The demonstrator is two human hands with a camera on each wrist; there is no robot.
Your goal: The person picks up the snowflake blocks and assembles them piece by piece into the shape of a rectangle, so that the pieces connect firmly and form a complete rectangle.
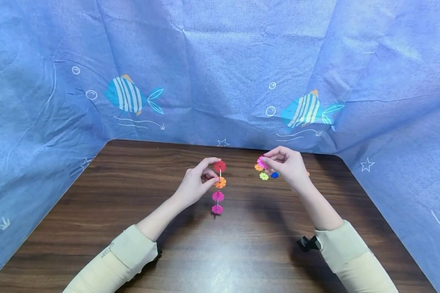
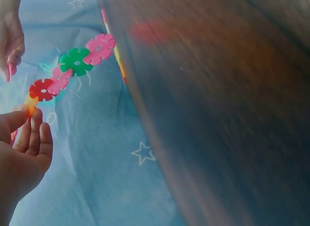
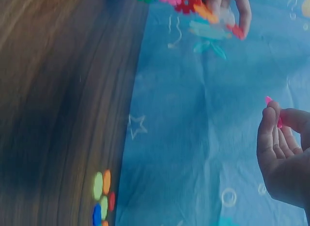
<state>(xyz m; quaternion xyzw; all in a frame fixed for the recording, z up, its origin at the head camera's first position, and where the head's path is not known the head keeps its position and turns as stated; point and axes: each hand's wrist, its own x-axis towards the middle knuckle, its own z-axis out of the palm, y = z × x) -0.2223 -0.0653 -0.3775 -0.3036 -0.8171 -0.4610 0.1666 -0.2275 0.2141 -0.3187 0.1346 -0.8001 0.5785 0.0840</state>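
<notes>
My left hand (image 1: 192,185) pinches the upper part of an upright chain of slotted plastic snowflake discs. Its index finger touches the red disc (image 1: 220,166) at the top, and its thumb lies against the orange disc (image 1: 221,182). Two pink discs, the lower one (image 1: 217,209) at the chain's end, hang below. In the left wrist view a green disc (image 2: 76,62) also shows in the chain. Off to the right, apart from the chain, my right hand (image 1: 291,167) pinches a single pink snowflake disc (image 1: 262,162) between thumb and fingers.
Several loose discs lie on the dark wooden table (image 1: 132,191) under and beyond the right hand, among them a yellow-green disc (image 1: 264,176) and a blue disc (image 1: 274,175). A blue fish-print cloth (image 1: 212,61) hangs behind the table and along its sides.
</notes>
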